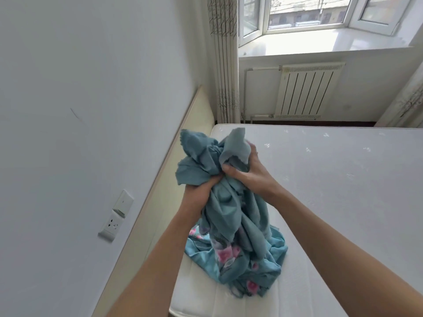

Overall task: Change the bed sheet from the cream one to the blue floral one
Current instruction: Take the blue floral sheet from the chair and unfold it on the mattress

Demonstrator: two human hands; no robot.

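The lower folds of the blue floral sheet [231, 227] rested in a crumpled heap on the near left part of the bare white mattress [332, 179], pink flowers showing on the bottom layers. The upper part of the sheet was lifted above the mattress in a bunch. The left hand [199, 193] gripped the bunch from below and the left, fingers curled into the cloth. The right hand [247, 170] gripped it from the right, just beside the left hand, thumb and fingers closed around a fold.

A cream headboard [169, 179] ran along the mattress's left edge, against the white wall [91, 88]. A wall socket [112, 225] and a switch [123, 202] sat on that wall, near the left forearm. The mattress surface to the right of and beyond the sheet lay open up to its far edge.

Past the far edge stood a white radiator [306, 90] under the windowsill [320, 44]. A patterned curtain [225, 65] hung at the far left corner, near the headboard's end. A window [304, 12] stood above the sill.
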